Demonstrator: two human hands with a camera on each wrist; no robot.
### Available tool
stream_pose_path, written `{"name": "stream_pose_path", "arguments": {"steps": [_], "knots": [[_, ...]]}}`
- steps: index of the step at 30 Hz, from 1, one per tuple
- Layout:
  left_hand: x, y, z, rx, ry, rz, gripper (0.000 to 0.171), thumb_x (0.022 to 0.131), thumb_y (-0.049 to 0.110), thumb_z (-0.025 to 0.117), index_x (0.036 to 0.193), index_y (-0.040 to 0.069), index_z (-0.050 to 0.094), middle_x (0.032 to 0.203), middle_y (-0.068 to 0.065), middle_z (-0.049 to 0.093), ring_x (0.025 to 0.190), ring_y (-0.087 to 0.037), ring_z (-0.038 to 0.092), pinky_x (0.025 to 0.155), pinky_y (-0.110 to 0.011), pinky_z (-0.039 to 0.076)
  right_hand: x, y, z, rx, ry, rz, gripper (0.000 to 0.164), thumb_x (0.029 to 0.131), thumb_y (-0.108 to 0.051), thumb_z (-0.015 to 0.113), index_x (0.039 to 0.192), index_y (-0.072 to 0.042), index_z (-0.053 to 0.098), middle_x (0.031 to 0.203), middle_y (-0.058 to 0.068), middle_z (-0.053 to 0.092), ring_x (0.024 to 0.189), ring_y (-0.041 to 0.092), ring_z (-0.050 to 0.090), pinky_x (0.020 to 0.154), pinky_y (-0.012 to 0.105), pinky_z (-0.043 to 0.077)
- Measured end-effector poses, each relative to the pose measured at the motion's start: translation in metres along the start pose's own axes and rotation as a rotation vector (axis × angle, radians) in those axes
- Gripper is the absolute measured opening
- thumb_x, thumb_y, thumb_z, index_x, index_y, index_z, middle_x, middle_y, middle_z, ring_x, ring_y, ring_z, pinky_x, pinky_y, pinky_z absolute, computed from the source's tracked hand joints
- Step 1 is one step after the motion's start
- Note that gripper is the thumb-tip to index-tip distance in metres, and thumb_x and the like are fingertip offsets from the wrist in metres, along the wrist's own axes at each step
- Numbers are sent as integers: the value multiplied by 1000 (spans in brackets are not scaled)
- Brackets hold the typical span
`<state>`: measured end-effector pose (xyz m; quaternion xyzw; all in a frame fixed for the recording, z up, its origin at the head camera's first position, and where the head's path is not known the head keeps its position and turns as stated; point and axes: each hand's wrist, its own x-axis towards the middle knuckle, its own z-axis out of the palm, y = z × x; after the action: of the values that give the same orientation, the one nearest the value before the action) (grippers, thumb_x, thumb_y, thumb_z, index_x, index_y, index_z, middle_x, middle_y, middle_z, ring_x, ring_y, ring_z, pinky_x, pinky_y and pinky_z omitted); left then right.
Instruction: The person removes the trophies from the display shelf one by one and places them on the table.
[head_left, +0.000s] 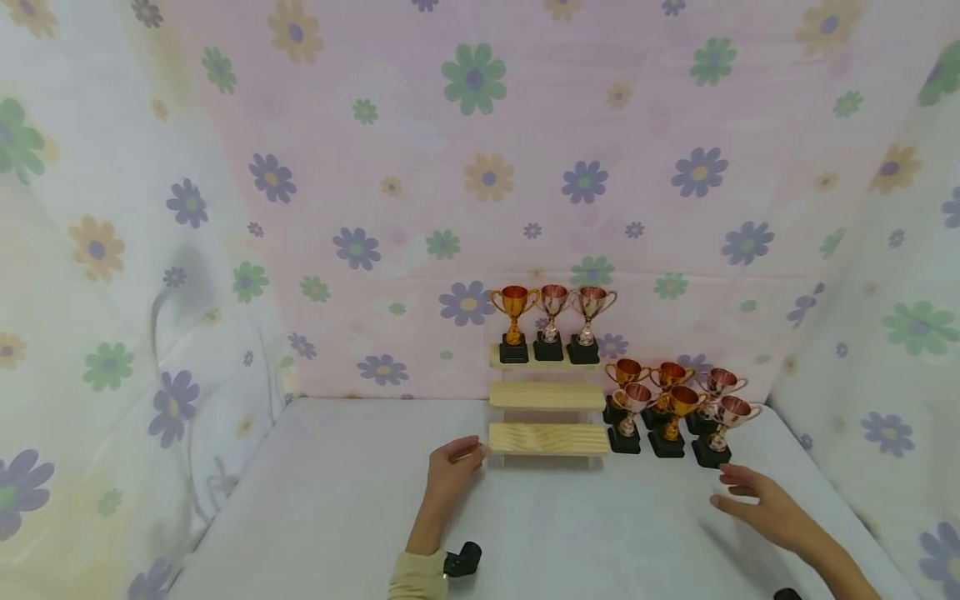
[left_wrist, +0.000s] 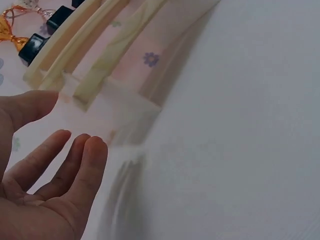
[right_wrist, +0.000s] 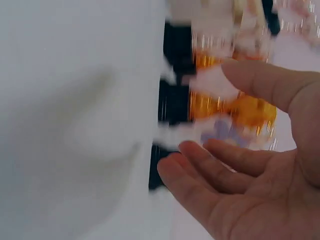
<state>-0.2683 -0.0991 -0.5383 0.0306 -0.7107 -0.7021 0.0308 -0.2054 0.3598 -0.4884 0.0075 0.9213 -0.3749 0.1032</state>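
Note:
A three-step wooden display rack (head_left: 549,439) stands at the back of the table. Its top step carries a gold trophy cup (head_left: 514,305) and two pinkish-silver trophy cups, all on black bases. To the right of the rack, several more cups stand in two rows, with a gold cup (head_left: 682,403) in the middle of the front row. My left hand (head_left: 450,471), fingers loosely bent and holding nothing, is beside the left end of the lowest step. Just in front of the front-right pinkish cup (head_left: 732,413), my right hand (head_left: 765,504) hovers with thumb and fingers apart and nothing between them.
White cloth covers the table (head_left: 330,500). A flower-printed curtain (head_left: 420,150) hangs behind and along both sides, close behind the rack. The middle step (head_left: 546,395) and the lowest step of the rack show bare wood.

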Motion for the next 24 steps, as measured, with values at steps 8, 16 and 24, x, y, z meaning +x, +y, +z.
{"name": "stream_pose_path", "arguments": {"steps": [8, 16, 24], "knots": [[14, 38, -24, 114, -51, 136, 39, 91, 9, 76, 126, -6, 66, 125, -26, 67, 112, -34, 68, 91, -32, 59, -10, -45, 76, 298, -37, -35, 58, 99, -20, 67, 143, 11, 46, 133, 27, 61, 115, 36, 63, 92, 47, 59], [50, 115, -14, 172, -62, 300, 52, 90, 8, 76, 138, -3, 58, 133, -27, 61, 124, -44, 57, 110, -58, 45, 17, -87, 131, 764, 134, 172, 58, 107, -17, 54, 152, 11, 31, 147, 34, 44, 127, 38, 56, 100, 42, 56], [81, 158, 5, 142, -96, 327, 65, 89, 9, 76, 146, -3, 48, 142, -27, 54, 131, -45, 51, 111, -54, 45, 41, -106, 149, 1131, 235, 221, 63, 110, -25, 46, 158, 7, 21, 151, 23, 37, 125, 22, 50, 104, 26, 52]]}}
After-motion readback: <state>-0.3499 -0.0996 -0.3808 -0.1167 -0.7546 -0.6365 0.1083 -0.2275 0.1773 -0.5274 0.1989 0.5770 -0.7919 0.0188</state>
